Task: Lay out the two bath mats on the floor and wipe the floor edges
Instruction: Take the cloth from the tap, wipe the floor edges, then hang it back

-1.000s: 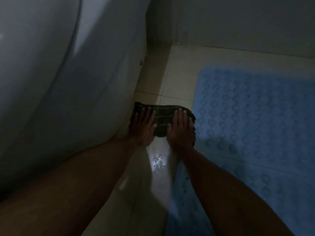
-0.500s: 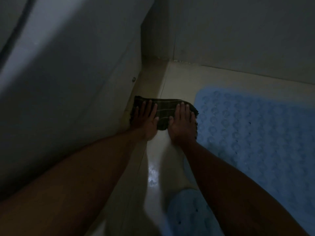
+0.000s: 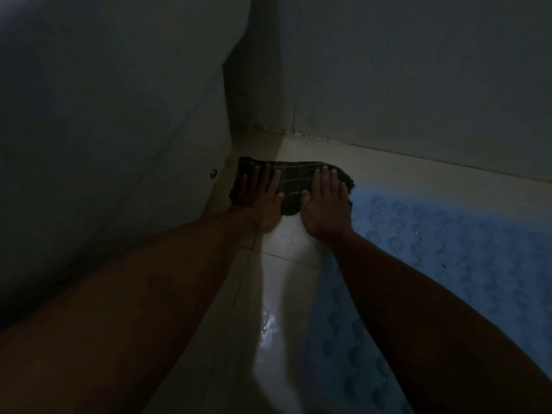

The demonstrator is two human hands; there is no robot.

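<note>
Dark, striped cloth lies flat on the floor with its long axis running across the strip of bare tile, from the foot of the left-hand wall toward the near corner of the blue mat. Both hands press on it from the near side, fingers straight and pointing toward the floor's far corner. The left hand covers the end by the wall; the right hand covers the other end, whose frayed tip just reaches the mat's edge. Neither grip is curled round the cloth: palms and flat fingers hold it down, with a bare band of cloth between them. The cloth lies ahead of and under the fingers, the heels of both hands on tile behind it. The unwiped edge seems to lie straight ahead, where floor meets the far wall, so a push forward along that strip looks like the next move, both hands about equally near. Only one mat shows here.
</note>
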